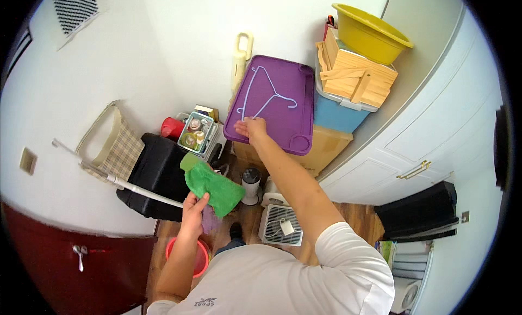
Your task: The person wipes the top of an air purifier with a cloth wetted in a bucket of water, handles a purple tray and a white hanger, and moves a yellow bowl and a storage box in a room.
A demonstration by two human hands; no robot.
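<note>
My left hand [193,211] grips a green cloth [214,186] between thumb and fingers, out in front of my body. A sheer purple piece of material [210,220] hangs below the cloth, close to the same hand. My right hand [253,129] reaches over the near left edge of a purple plastic lid or tray top [281,90]. Its fingers cover one corner of a pale blue clothes hanger [265,80] that lies on the purple surface. Whether those fingers grasp the hanger or only rest by it is unclear.
Cardboard boxes [330,148] support the purple top. On the right, a blue bin [338,113] carries a wooden box [359,78] and a yellow basin [373,31]. A red bucket [200,260], a white appliance with a grille [281,225] and a black-topped canister [251,184] stand on the floor.
</note>
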